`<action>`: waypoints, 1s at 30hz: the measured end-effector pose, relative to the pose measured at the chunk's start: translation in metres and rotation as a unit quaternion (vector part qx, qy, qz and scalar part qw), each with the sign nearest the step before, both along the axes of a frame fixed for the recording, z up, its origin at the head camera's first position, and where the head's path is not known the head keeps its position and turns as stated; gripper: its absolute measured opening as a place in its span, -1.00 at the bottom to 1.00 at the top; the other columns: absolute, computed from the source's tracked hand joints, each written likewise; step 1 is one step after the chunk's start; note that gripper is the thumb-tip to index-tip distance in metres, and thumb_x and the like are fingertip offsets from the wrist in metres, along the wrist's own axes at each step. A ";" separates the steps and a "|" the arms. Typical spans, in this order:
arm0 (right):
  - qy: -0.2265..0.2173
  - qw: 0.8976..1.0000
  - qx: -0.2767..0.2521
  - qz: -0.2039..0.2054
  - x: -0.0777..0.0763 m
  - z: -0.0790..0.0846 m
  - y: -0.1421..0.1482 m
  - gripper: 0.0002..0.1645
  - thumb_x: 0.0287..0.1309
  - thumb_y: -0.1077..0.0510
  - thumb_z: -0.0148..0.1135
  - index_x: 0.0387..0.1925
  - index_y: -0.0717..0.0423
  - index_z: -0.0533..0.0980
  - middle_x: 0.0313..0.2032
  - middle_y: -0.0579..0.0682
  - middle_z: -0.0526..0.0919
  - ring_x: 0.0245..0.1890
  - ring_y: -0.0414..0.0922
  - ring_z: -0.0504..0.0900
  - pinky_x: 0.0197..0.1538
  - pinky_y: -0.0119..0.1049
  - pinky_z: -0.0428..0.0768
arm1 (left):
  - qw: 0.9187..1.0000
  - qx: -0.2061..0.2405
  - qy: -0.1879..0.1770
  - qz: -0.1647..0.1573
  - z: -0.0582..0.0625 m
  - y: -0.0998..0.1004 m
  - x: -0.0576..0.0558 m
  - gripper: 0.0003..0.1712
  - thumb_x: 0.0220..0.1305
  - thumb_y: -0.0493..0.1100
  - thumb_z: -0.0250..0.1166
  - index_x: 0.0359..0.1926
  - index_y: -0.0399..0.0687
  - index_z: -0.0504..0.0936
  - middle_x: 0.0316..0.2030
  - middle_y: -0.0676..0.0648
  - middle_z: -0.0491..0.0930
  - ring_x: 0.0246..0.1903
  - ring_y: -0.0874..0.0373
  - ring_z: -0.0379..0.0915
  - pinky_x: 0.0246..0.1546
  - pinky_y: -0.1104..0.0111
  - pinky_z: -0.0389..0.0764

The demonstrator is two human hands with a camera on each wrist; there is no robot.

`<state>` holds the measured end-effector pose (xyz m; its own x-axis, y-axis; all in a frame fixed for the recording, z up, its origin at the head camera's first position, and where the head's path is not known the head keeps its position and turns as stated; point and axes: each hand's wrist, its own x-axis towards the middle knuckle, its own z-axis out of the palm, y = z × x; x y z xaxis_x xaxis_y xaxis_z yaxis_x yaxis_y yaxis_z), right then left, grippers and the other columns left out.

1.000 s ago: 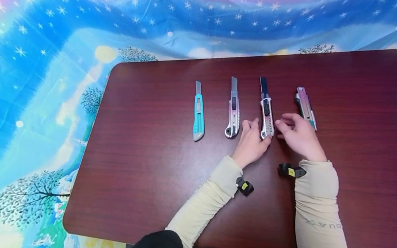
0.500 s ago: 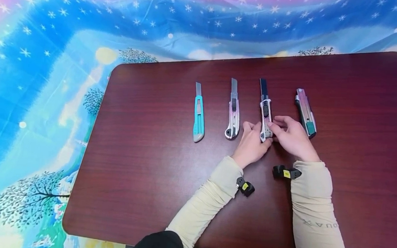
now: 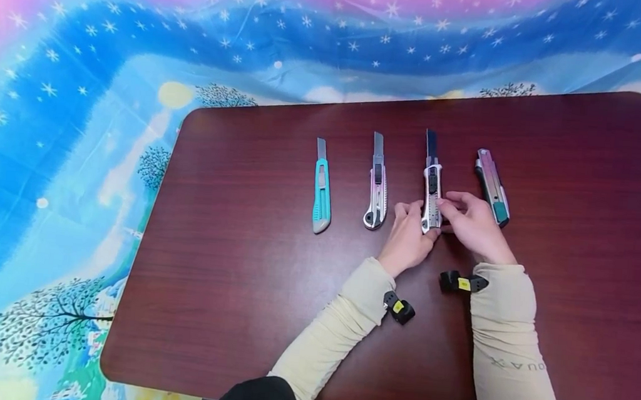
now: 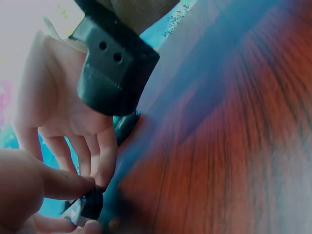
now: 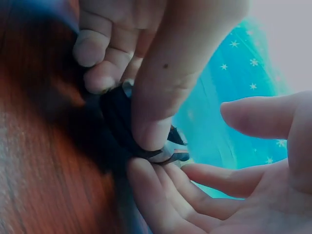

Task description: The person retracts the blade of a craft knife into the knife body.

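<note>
A silver-and-black utility knife with a dark blade extended lies third from the left, blade pointing away. My left hand pinches its near end; the left wrist view shows fingers on both sides of the knife end. My right hand holds the same knife's right side, thumb pressed on the handle in the right wrist view. To the left lie a silver utility knife and a teal one, both blades out. Beside my right hand lies a silver-and-green utility knife, no blade showing.
The dark red-brown table has rounded corners. A snowflake-patterned blue and pink cloth hangs behind and at the left. Each wrist carries a small black camera, such as the left wrist camera.
My right hand has moved left from beside the third knife onto its right side. That knife has turned slightly, its blade tip shifting right. My left hand has stayed at its near end.
</note>
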<state>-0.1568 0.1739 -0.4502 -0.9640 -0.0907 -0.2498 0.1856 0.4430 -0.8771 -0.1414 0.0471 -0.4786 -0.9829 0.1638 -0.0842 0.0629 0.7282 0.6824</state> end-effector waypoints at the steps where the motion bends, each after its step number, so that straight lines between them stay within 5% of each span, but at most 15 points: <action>1: 0.002 1.000 -0.003 -0.002 0.000 0.000 0.000 -0.31 0.26 -0.02 -0.06 0.20 0.45 0.14 0.04 0.38 0.40 -0.38 -0.38 0.52 -0.33 -0.42 0.66 | 1.000 0.005 -0.002 0.005 0.000 0.001 0.001 -0.37 0.10 -0.08 0.26 0.18 -0.11 0.26 -0.04 -0.10 0.31 -0.12 0.17 0.36 -0.05 0.51 0.48; 10: 0.000 1.000 -0.023 -0.010 0.001 0.002 -0.001 -0.32 0.25 -0.01 -0.05 0.20 0.42 0.15 0.02 0.37 0.42 -0.39 -0.42 0.51 -0.32 -0.44 0.65 | 0.998 0.052 -0.023 0.040 0.001 -0.002 0.000 -0.32 -0.02 -0.07 0.36 0.13 -0.02 0.28 -0.20 0.07 0.57 -0.16 0.25 0.41 -0.14 0.53 0.44; 16: -0.006 0.999 -0.032 -0.001 0.002 0.004 -0.001 -0.32 0.25 -0.04 -0.05 0.20 0.40 0.17 0.01 0.36 0.42 -0.40 -0.43 0.53 -0.31 -0.48 0.63 | 0.990 0.116 -0.076 0.040 0.005 -0.009 -0.002 -0.31 -0.11 -0.06 0.42 0.08 -0.05 0.37 -0.32 0.05 0.62 -0.38 0.31 0.48 -0.38 0.59 0.45; 19: -0.009 0.999 -0.044 0.007 0.003 0.005 -0.001 -0.34 0.25 -0.03 -0.04 0.18 0.40 0.21 0.00 0.36 0.42 -0.41 -0.42 0.54 -0.31 -0.49 0.63 | 0.974 0.190 -0.119 0.028 0.006 -0.014 -0.002 -0.38 -0.13 -0.13 0.43 0.02 -0.12 0.44 -0.42 0.03 0.62 -0.49 0.35 0.45 -0.48 0.60 0.45; 26: -0.025 0.998 -0.054 0.025 0.002 0.004 0.003 -0.35 0.25 -0.05 -0.05 0.14 0.40 0.24 -0.03 0.30 0.42 -0.37 -0.40 0.52 -0.28 -0.50 0.61 | 0.907 0.362 -0.214 0.004 0.008 -0.021 0.001 -0.44 -0.10 -0.37 0.36 0.00 -0.31 0.39 -0.48 0.00 0.54 -0.53 0.32 0.48 -0.49 0.58 0.51; 30: -0.032 0.997 -0.060 0.026 0.001 0.004 0.003 -0.35 0.24 -0.09 -0.04 0.13 0.37 0.27 -0.10 0.18 0.44 -0.35 -0.37 0.51 -0.27 -0.50 0.60 | 0.889 0.391 -0.239 -0.007 0.011 -0.024 0.004 -0.47 -0.07 -0.41 0.34 -0.03 -0.28 0.37 -0.46 0.01 0.54 -0.50 0.29 0.50 -0.41 0.50 0.58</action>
<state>-0.1553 0.1769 -0.4466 -0.9397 -0.1722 -0.2955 0.2230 0.3463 -0.9112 -0.1374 0.0232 -0.4674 -0.8631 0.3670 -0.3469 -0.3649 0.0216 0.9308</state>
